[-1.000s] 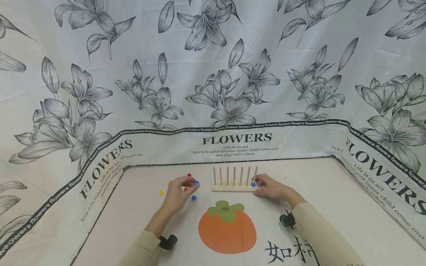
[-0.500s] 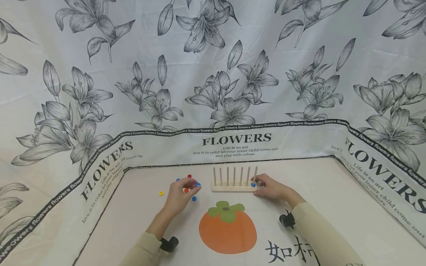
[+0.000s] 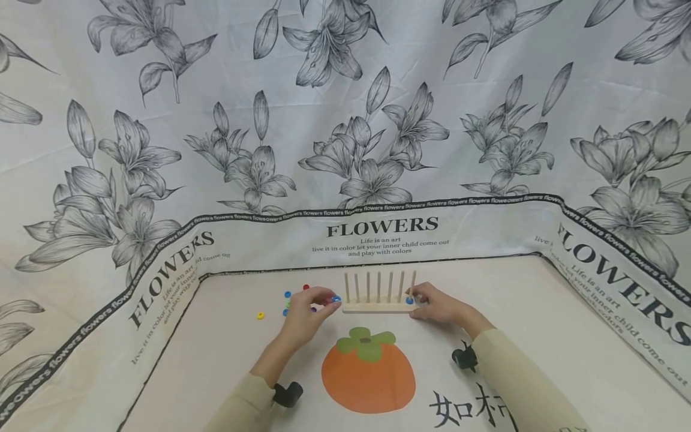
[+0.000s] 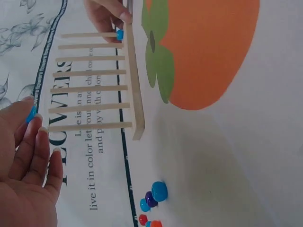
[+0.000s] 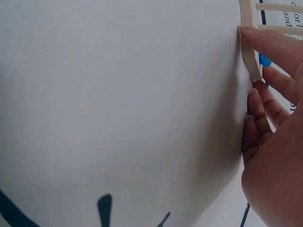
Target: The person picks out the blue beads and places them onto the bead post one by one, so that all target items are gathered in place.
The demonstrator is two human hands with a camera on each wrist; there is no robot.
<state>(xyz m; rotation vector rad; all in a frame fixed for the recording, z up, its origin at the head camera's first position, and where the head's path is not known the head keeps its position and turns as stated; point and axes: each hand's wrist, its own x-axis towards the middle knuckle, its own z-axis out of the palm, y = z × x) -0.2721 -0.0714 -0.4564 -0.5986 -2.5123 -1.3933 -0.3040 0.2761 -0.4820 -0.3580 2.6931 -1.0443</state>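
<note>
My left hand (image 3: 305,319) pinches a blue bead (image 3: 336,299) between thumb and fingertips, just left of a wooden peg rack (image 3: 372,308). In the left wrist view that blue bead (image 4: 31,114) is at the fingertips, beside the peg at the rack's near end. A row of several upright pegs stands on the base. Another blue bead (image 3: 409,301) sits low on the rightmost peg. My right hand (image 3: 439,305) grips the rack's right end; in the right wrist view its thumb lies along the base (image 5: 250,56), with fingers around the end.
Loose beads lie on the table left of the rack: a yellow bead (image 3: 261,315), a red bead (image 3: 306,287), a blue bead (image 3: 287,294) and others partly behind my left hand. A persimmon print (image 3: 369,378) marks the cloth in front. A floral curtain (image 3: 378,150) stands behind.
My left hand has moved right with its blue bead, from over the loose beads to the rack's left end. My right hand stays on the rack.
</note>
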